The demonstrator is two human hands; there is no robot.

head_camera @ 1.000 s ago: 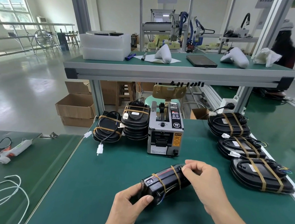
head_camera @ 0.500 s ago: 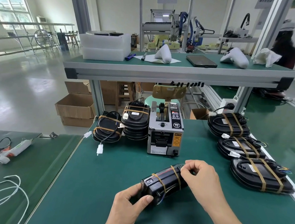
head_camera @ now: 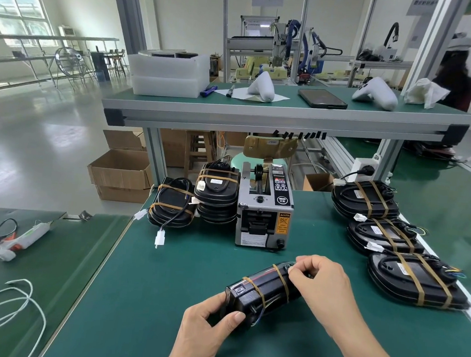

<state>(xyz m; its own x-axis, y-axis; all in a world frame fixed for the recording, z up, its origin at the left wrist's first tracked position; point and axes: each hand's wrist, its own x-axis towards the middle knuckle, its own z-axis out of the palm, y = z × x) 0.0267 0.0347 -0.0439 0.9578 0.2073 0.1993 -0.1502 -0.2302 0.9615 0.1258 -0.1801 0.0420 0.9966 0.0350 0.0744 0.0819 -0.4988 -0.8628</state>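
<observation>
A bundle of black oval parts (head_camera: 261,293), bound by two tan rubber bands, lies on its edge on the green table (head_camera: 162,286) in front of me. My left hand (head_camera: 204,329) grips its near end, thumb on top. My right hand (head_camera: 324,291) is curled over the far end, and its fingertips pinch at the far rubber band (head_camera: 282,279). Thin coloured wires run along the bundle's side.
A grey tape dispenser (head_camera: 264,209) stands just behind the bundle. Two banded stacks (head_camera: 192,203) sit left of it, and three more stacks (head_camera: 388,237) line the right edge. A glue gun (head_camera: 12,240) and white cord (head_camera: 0,314) lie on the left table. A shelf (head_camera: 276,116) spans overhead.
My right hand has slid slightly down and left on the bundle's far end, fingers working at the band. The left hand and the bundle have barely moved.
</observation>
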